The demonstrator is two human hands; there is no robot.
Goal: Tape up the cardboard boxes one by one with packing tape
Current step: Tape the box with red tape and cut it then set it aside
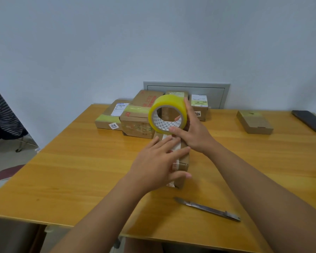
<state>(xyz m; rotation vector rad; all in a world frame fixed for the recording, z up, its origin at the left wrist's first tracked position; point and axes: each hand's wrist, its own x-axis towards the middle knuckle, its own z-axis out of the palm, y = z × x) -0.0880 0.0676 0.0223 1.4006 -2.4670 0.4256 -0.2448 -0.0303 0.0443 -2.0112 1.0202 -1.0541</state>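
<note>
Our left hand (pixel 156 161) flat on the small cardboard box (pixel 181 161) at the tabletop's (pixel 71 170) middle, fingers straight, our right hand (pixel 192 132) grasping the yellow tape roll (pixel 165 111) just above the box's far end — knife (pixel 207 209) near the front edge, taped boxes (pixel 135 117) along the far edge.

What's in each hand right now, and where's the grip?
Right hand grips the tape roll at its near edge, thumb inside the core. Left hand holds nothing; it presses flat on the small box.
</note>
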